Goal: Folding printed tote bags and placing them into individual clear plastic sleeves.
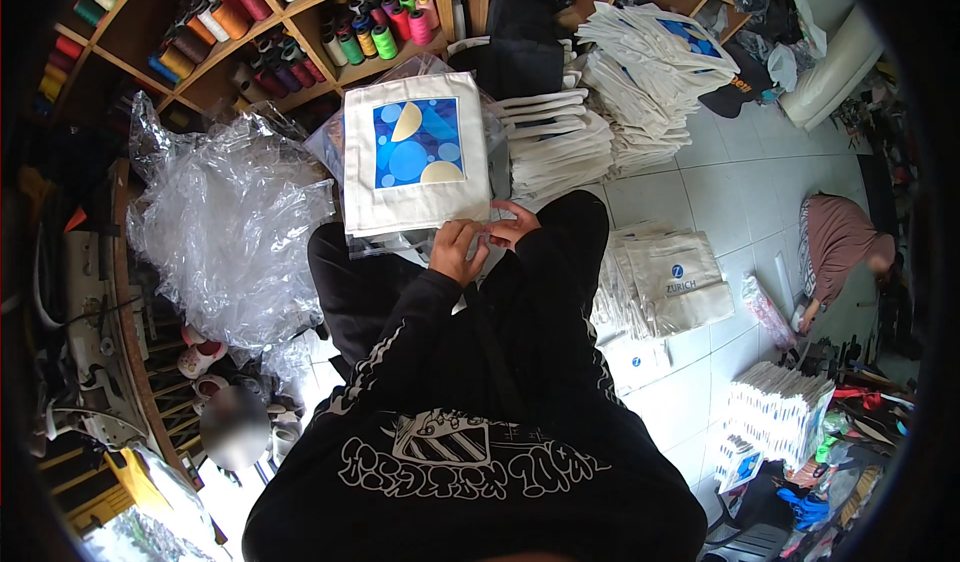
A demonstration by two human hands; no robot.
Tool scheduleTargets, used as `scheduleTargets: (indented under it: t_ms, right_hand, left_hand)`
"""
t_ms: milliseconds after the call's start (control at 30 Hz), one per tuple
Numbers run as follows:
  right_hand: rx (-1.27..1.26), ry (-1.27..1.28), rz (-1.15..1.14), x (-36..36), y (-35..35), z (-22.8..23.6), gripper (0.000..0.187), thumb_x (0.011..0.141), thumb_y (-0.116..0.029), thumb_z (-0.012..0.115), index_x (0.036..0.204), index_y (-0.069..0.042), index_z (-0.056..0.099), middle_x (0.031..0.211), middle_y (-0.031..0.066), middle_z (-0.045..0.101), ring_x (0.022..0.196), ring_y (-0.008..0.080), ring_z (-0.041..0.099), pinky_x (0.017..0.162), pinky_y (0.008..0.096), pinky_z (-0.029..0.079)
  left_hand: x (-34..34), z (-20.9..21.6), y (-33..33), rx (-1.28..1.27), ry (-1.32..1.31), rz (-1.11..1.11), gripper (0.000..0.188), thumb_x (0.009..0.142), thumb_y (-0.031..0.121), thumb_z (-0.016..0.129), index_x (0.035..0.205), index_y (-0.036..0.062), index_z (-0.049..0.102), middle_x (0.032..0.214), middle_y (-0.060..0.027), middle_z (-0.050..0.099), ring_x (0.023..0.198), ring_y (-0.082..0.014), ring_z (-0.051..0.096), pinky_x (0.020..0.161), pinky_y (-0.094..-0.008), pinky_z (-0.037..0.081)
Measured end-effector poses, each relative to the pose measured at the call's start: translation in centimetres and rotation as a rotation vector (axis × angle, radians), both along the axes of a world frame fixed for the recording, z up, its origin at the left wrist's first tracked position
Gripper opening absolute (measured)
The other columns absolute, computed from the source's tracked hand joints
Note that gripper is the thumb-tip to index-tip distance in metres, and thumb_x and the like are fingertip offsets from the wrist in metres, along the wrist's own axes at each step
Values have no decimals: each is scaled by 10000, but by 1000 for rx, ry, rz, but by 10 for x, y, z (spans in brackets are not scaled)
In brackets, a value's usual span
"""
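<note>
In front of my lap lies a cream canvas bag [415,212], flat, with a square blue print of circles and pale yellow shapes. Clear plastic shows under it and along its edges. My left hand [458,250] is at the bag's lower right edge, fingers bent and closed. Just to its right, by the bag's corner, my right hand [515,226] has its fingers pinched together. The two hands' fingertips nearly meet. What lies between them is too small to make out.
A large heap of clear plastic sleeves [235,222] is at my left. Shelves hold thread spools [382,40]. Stacked canvas bags [560,152] stand ahead right, with more printed bags [680,280] on the tiled floor. Another person [840,247] bends down at far right.
</note>
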State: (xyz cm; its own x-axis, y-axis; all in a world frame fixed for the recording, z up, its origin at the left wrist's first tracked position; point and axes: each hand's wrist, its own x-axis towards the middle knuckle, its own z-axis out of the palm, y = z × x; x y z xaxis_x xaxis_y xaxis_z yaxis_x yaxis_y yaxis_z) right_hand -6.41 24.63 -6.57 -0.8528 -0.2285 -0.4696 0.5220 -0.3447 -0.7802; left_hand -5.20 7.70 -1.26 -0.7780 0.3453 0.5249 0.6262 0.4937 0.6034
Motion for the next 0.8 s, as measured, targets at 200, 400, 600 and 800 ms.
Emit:
scheduleTargets:
  t_ms: [200, 400, 600, 800]
  right_hand:
    - [7, -16, 7, 0, 0, 6, 510, 780, 19, 583, 1241, -75, 386, 861, 107, 641, 660, 128, 584, 587, 248, 470]
    - [9, -1, 41, -1, 0, 4, 509, 785, 35, 565, 1245, -85, 381, 872, 119, 639, 669, 133, 585, 602, 254, 475]
    - [4, -27, 28, -1, 1, 1, 521, 780, 50, 556, 1249, -88, 376, 879, 130, 633, 674, 145, 586, 617, 274, 491]
    - [-19, -28, 12, -1, 0, 3, 526, 771, 46, 569, 1246, -86, 382, 865, 114, 634, 666, 150, 588, 618, 274, 490]
  left_hand:
    - [0, -3, 1, 13, -1, 2, 275, 632, 32, 635, 898, 43, 566, 869, -105, 547, 802, -289, 537, 710, -367, 434]
    - [0, -4, 1, 5, 16, 7, 279, 627, 26, 639, 895, 47, 564, 859, -103, 545, 797, -286, 538, 702, -366, 431]
    - [0, -4, 3, -6, 46, 18, 278, 626, 25, 643, 892, 63, 572, 860, -90, 544, 795, -270, 543, 681, -358, 428]
    - [1, -5, 2, -16, 47, 17, 278, 619, 26, 648, 885, 69, 578, 865, -86, 542, 783, -271, 544, 680, -361, 431]
